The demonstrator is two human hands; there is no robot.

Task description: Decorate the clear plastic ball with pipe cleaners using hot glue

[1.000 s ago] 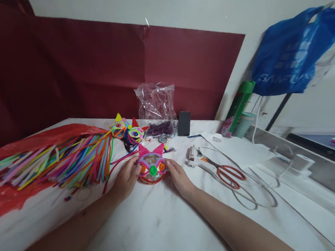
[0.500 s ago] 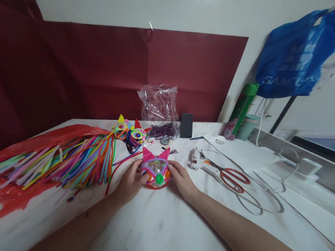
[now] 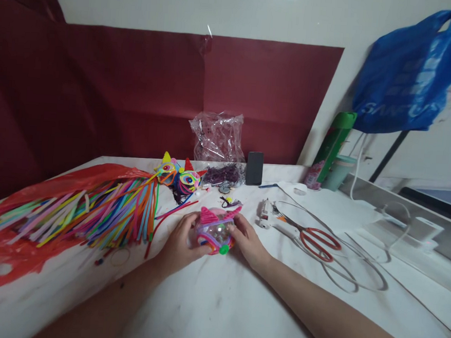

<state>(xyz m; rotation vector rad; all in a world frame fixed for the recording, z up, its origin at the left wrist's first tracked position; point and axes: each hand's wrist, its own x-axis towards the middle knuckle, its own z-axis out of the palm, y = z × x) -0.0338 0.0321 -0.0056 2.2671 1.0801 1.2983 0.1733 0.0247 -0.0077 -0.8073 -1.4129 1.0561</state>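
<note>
Between my hands is a clear round ball [image 3: 220, 233] decorated as an animal head, with two pink pipe-cleaner ears, a lilac band and a green button-like nose. It is tilted, with the nose facing down toward me. My left hand [image 3: 179, 241] grips its left side, thumb across the front. On the other side my right hand [image 3: 250, 243] holds it with the fingers curved around the edge. Behind it stand two similar decorated heads, one with yellow ears [image 3: 167, 171] and one with red ears [image 3: 189, 180].
Many colourful pipe cleaners [image 3: 102, 212] lie on a red plastic bag [image 3: 22, 250] at left. At right are a white glue gun [image 3: 267, 214], orange-handled scissors [image 3: 318, 242] and a cable. A black phone [image 3: 254, 168] leans at the back beside a clear bag [image 3: 219, 137] and dark purple strands [image 3: 225, 175].
My hands have tipped the decorated ball forward, so its ears lean and its nose points lower. The whole view has shifted slightly.
</note>
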